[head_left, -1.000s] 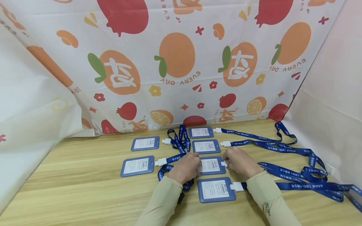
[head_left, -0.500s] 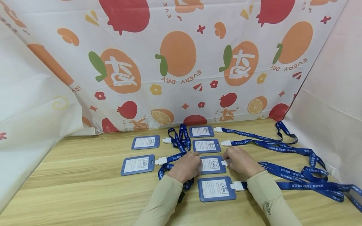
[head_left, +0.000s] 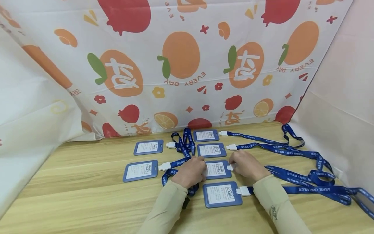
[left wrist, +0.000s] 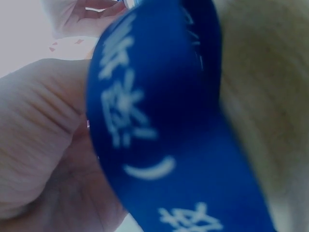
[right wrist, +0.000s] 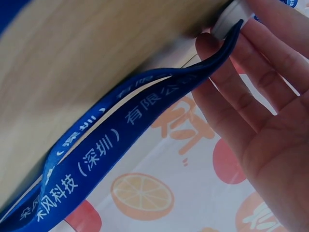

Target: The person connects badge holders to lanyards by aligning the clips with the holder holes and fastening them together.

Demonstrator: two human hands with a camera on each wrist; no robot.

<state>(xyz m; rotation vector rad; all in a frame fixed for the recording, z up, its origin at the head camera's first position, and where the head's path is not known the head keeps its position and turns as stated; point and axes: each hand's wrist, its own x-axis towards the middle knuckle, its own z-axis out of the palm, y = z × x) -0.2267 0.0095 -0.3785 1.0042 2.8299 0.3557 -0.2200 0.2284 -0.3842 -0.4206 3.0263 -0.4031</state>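
Observation:
In the head view, a blue ID card holder (head_left: 217,170) lies flat, third from the back in the right-hand column. My left hand (head_left: 190,172) holds its left edge with curled fingers. At the slot end, my right hand (head_left: 246,165) pinches the white lanyard clip (right wrist: 232,19), whose blue lanyard (right wrist: 120,133) trails away in the right wrist view. Close before the left wrist camera, a printed blue strap (left wrist: 149,111) covers much of the left hand. Just in front on the table lies another card holder (head_left: 222,194), its white clip (head_left: 243,191) at the slot.
Two more card holders (head_left: 211,150) lie behind in the same column, their lanyards (head_left: 292,151) spread to the right. On the left are a rear card holder (head_left: 148,147) and a front card holder (head_left: 140,170), with bunched lanyards (head_left: 184,143) beside them. A fruit-print cloth (head_left: 181,97) hangs behind the wooden table (head_left: 73,195).
The head view shifts slightly. Both hands stay at the same card holder and clip, and the badges keep their arrangement.

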